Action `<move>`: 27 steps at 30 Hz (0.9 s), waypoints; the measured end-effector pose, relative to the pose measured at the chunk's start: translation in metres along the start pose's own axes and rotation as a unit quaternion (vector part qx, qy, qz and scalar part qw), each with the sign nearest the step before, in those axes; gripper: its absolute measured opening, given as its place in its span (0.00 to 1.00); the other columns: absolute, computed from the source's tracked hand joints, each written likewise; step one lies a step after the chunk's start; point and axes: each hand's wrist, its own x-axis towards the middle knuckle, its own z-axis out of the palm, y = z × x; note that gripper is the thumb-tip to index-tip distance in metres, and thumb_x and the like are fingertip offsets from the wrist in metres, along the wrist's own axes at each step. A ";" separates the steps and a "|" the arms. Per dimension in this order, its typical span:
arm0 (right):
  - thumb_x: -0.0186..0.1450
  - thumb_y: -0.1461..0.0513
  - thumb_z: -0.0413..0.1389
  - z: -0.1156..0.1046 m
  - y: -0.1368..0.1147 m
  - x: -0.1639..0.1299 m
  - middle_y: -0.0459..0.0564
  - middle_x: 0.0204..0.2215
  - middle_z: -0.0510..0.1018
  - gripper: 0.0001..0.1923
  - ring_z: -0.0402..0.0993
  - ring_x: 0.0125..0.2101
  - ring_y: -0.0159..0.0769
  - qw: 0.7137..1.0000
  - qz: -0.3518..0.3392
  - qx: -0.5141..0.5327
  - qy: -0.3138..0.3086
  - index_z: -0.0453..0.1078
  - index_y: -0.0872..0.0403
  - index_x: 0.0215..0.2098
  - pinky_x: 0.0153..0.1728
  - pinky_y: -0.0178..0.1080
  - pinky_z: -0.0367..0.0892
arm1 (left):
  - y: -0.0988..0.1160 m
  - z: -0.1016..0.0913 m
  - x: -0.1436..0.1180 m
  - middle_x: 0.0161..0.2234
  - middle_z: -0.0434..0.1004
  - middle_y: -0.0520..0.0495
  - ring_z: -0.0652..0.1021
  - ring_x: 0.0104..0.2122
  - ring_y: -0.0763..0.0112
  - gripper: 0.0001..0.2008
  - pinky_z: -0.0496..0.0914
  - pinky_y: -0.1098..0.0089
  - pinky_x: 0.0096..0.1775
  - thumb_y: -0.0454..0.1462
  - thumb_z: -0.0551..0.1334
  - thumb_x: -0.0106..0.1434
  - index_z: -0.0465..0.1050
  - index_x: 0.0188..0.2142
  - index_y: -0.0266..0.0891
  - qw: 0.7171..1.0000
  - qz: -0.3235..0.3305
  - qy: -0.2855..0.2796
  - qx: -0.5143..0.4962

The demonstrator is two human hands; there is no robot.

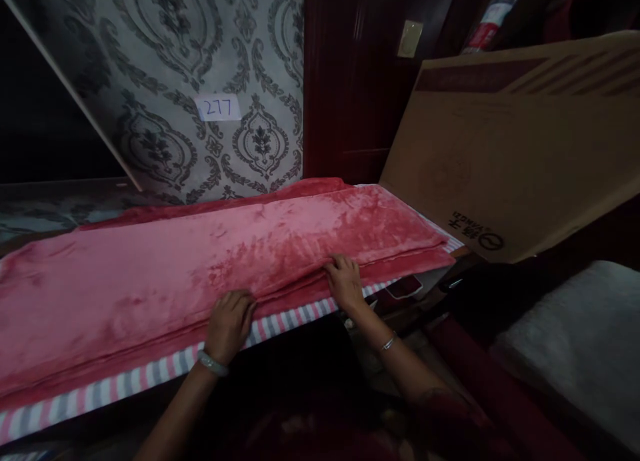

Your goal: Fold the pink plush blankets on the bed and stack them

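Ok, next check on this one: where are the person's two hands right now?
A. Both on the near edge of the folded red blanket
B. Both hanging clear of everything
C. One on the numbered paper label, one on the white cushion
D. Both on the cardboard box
A: the left hand and right hand both rest on the near edge of the red blanket, above the striped sheet.

You see a dim scene: soft light falls on the red blanket (225, 267), glinting off its pile; below its near edge all sinks into shadow, and the frame's edges bow.
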 end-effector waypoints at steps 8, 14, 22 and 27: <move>0.66 0.68 0.53 -0.006 0.053 -0.008 0.55 0.51 0.76 0.12 0.64 0.51 0.47 0.997 0.016 -0.034 0.061 0.78 0.51 0.38 0.50 0.49 0.61 | 0.003 0.000 0.021 0.48 0.79 0.39 0.75 0.42 0.54 0.11 0.70 0.57 0.40 0.35 0.56 0.68 0.79 0.38 0.41 0.990 0.050 -0.085 0.100; 0.69 0.65 0.52 -0.007 0.075 -0.027 0.56 0.47 0.78 0.11 0.68 0.48 0.44 0.995 -0.017 0.033 0.093 0.78 0.53 0.37 0.47 0.46 0.67 | 0.000 0.002 0.010 0.45 0.81 0.41 0.76 0.42 0.57 0.12 0.71 0.59 0.41 0.32 0.54 0.68 0.78 0.36 0.40 0.993 0.068 -0.068 0.066; 0.66 0.67 0.55 -0.018 0.075 -0.023 0.59 0.57 0.70 0.17 0.64 0.53 0.50 0.999 0.026 -0.001 0.046 0.75 0.50 0.52 0.49 0.51 0.68 | 0.001 0.008 0.022 0.51 0.78 0.38 0.75 0.46 0.53 0.12 0.71 0.55 0.44 0.34 0.55 0.67 0.78 0.42 0.41 0.990 0.050 -0.100 0.080; 0.65 0.67 0.55 -0.021 0.080 -0.008 0.60 0.56 0.70 0.16 0.65 0.49 0.51 0.995 0.087 -0.054 0.014 0.77 0.49 0.48 0.44 0.49 0.68 | 0.010 0.016 0.042 0.53 0.76 0.36 0.75 0.46 0.51 0.12 0.71 0.54 0.42 0.35 0.55 0.67 0.78 0.40 0.41 0.984 0.051 -0.141 0.094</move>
